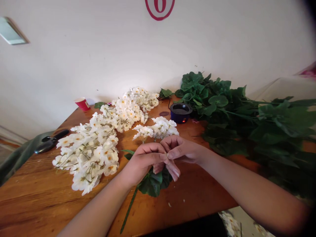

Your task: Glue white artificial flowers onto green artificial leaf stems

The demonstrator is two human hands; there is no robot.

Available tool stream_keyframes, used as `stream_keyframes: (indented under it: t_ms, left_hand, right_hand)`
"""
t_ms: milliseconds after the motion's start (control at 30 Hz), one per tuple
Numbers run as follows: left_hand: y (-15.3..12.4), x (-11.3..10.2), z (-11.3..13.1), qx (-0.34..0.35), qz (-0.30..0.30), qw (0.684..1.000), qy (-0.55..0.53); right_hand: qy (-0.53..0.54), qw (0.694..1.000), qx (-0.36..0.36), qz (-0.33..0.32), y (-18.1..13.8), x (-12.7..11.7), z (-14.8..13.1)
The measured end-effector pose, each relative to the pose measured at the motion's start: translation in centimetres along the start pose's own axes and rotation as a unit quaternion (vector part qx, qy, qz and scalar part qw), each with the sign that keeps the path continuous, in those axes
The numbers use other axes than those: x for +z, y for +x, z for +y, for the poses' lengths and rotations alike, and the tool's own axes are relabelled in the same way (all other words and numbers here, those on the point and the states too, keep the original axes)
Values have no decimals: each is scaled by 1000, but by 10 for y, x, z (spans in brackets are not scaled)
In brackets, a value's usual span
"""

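Observation:
My left hand [145, 161] is closed around an artificial flower stem [129, 209] at the table's front. Green leaves [151, 184] show below the fingers, and white flower clusters [163, 127] rise just beyond the knuckles. My right hand [182, 149] meets it from the other side, thumb and forefinger pinched at the left fingertips. Something tiny and pale seems to be in that pinch, too small to name. Where the stem runs between the hands is hidden.
Left of my hands lies a big heap of white flowers [98, 148]. Black-handled cutters [50, 142] rest near the left edge. Behind are a red paper cup [82, 104] and a dark blue heating pot [180, 113] with a red light. Leafy green stems [222, 105] crowd the right.

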State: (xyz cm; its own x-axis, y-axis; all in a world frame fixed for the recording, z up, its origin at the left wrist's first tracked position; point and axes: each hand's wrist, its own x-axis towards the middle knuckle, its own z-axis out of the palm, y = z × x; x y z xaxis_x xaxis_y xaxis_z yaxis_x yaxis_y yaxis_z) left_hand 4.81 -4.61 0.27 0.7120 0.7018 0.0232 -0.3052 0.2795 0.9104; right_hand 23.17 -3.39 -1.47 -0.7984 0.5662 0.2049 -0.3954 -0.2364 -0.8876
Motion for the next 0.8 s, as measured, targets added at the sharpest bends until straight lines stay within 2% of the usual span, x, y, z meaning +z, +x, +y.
stream_keyframes:
  t_ms: [100, 400, 600, 800]
  left_hand:
    - [0, 0, -1, -1, 2, 1000, 2]
    - [0, -1, 1, 2, -1, 1000, 16]
    - [0, 0, 1, 16, 4, 1000, 19]
    - [0, 0, 2, 16, 8, 999, 28]
  right_hand:
    - [6, 1000, 4, 16, 0, 0, 0]
    - [20, 1000, 5, -11, -1, 2, -1]
    - [10, 999, -16, 46, -2, 2, -1]
    - [-17, 998, -9, 53, -2, 2, -2]
